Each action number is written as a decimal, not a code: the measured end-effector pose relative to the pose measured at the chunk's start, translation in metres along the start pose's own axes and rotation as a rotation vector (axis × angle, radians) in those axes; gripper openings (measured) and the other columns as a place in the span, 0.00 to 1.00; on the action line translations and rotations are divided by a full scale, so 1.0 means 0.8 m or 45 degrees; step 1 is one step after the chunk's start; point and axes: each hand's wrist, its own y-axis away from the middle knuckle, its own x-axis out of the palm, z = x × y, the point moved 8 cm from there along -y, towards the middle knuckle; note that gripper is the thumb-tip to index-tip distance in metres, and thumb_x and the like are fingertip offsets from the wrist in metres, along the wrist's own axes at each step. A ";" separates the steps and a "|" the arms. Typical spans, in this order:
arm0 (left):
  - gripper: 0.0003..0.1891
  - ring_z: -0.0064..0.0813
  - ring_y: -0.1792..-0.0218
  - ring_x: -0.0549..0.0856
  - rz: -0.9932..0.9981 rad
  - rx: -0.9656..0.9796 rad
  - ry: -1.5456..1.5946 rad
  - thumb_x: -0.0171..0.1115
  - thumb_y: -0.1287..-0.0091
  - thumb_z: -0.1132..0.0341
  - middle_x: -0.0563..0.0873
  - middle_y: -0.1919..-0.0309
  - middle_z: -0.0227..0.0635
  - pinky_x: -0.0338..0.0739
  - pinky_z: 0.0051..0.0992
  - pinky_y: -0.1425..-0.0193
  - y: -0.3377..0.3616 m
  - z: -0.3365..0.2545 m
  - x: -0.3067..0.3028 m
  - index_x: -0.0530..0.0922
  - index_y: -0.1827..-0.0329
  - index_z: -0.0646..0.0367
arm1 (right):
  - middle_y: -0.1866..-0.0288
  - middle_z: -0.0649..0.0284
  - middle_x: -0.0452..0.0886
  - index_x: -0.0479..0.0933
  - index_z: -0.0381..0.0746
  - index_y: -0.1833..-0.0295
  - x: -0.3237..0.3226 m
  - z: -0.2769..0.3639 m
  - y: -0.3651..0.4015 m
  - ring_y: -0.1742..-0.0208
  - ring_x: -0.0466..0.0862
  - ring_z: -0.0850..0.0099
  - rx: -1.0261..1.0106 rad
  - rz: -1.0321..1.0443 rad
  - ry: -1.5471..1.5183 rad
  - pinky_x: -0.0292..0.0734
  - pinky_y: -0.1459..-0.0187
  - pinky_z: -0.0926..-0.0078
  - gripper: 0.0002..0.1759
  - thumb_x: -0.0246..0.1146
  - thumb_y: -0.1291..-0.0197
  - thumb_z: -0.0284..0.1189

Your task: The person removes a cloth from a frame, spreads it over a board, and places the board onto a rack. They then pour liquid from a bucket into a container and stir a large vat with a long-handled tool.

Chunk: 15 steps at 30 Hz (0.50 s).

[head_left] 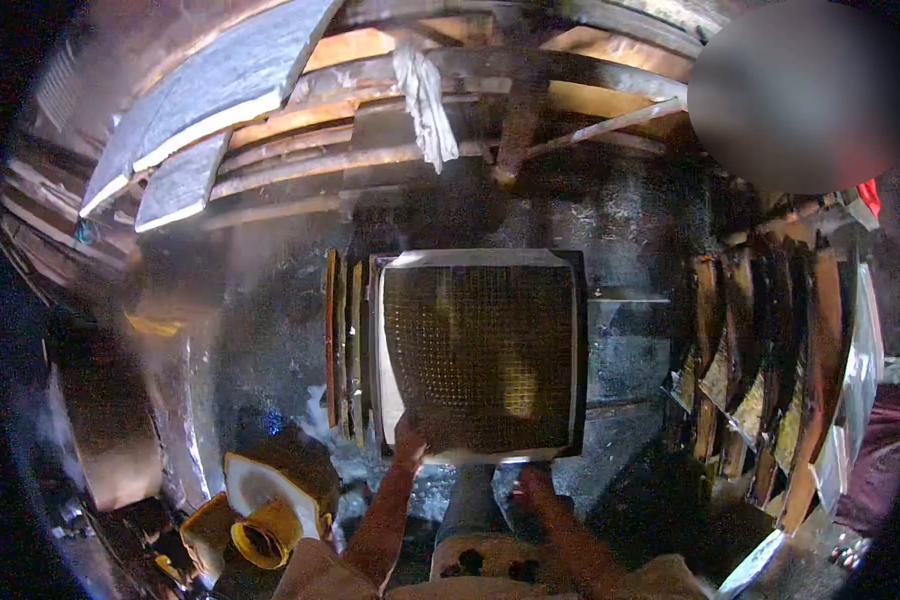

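In front of me is a dark, square panel [480,350] with a grid of small bumps, set in a frame with pale edges. My left hand [409,443] is at its near left corner, fingers closed over the edge. Along the near edge, further right, my right hand [533,484] is curled against the rim, its fingertips partly hidden in shadow. A pale strip shows along the panel's left side, just above my left hand. What supports the panel underneath is hidden.
Thin boards [344,345] stand upright left of the panel. Several wooden slats [765,370] lean at the right. A yellow container [263,540] lies at lower left. At the back, a white cloth [425,105] hangs from timber beams near grey sheets [235,75].
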 end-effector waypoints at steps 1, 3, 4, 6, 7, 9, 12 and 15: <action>0.26 0.33 0.55 0.78 0.015 -0.019 0.082 0.57 0.39 0.51 0.80 0.54 0.35 0.73 0.37 0.51 0.004 -0.045 0.032 0.70 0.41 0.56 | 0.73 0.60 0.74 0.74 0.39 0.60 0.019 0.023 0.003 0.75 0.74 0.65 -0.044 -0.045 -0.006 0.75 0.74 0.58 0.21 0.55 0.42 0.48; 0.27 0.30 0.55 0.77 0.041 -0.060 0.247 0.60 0.38 0.55 0.77 0.52 0.36 0.72 0.34 0.50 0.013 -0.135 0.097 0.68 0.40 0.59 | 0.72 0.60 0.75 0.74 0.38 0.61 0.067 0.101 0.003 0.74 0.75 0.63 -0.192 -0.053 -0.097 0.76 0.72 0.56 0.24 0.54 0.42 0.51; 0.27 0.29 0.55 0.77 0.190 -0.018 0.574 0.60 0.38 0.57 0.76 0.50 0.36 0.72 0.33 0.49 0.011 -0.173 0.129 0.67 0.40 0.60 | 0.72 0.59 0.75 0.74 0.38 0.61 0.095 0.153 0.009 0.73 0.75 0.63 -0.309 -0.063 -0.109 0.77 0.71 0.56 0.26 0.54 0.43 0.52; 0.23 0.30 0.55 0.77 0.415 0.367 0.467 0.59 0.37 0.55 0.78 0.54 0.36 0.71 0.34 0.49 0.021 -0.264 0.177 0.71 0.44 0.59 | 0.69 0.57 0.80 0.75 0.37 0.60 0.132 0.295 0.039 0.70 0.79 0.61 -0.808 -0.019 0.169 0.77 0.70 0.59 0.26 0.56 0.45 0.51; 0.21 0.32 0.55 0.78 0.394 0.430 0.395 0.59 0.38 0.55 0.79 0.56 0.36 0.72 0.34 0.49 0.009 -0.291 0.190 0.73 0.46 0.58 | 0.71 0.57 0.80 0.75 0.36 0.61 0.188 0.365 0.081 0.70 0.80 0.62 -1.026 0.167 0.366 0.76 0.71 0.62 0.21 0.57 0.44 0.46; 0.20 0.33 0.55 0.78 0.447 0.459 0.429 0.61 0.40 0.55 0.81 0.59 0.37 0.73 0.34 0.47 0.026 -0.358 0.226 0.75 0.49 0.58 | 0.72 0.57 0.81 0.75 0.35 0.62 0.332 0.458 0.232 0.69 0.81 0.65 -1.308 0.072 0.601 0.75 0.71 0.66 0.16 0.59 0.43 0.39; 0.15 0.29 0.58 0.80 0.440 0.893 0.298 0.62 0.41 0.61 0.82 0.59 0.34 0.74 0.28 0.52 0.183 -0.494 0.264 0.76 0.53 0.56 | 0.66 0.62 0.77 0.69 0.40 0.55 0.400 0.508 0.467 0.71 0.78 0.71 -1.677 -0.171 0.343 0.74 0.76 0.76 0.10 0.55 0.40 0.32; 0.14 0.29 0.59 0.81 0.451 1.371 0.210 0.60 0.40 0.64 0.82 0.57 0.35 0.75 0.28 0.51 0.395 -0.576 0.328 0.75 0.52 0.57 | 0.65 0.63 0.75 0.65 0.39 0.44 0.427 0.479 0.781 0.70 0.79 0.73 -2.060 -0.015 0.441 0.74 0.80 0.78 0.17 0.53 0.39 0.29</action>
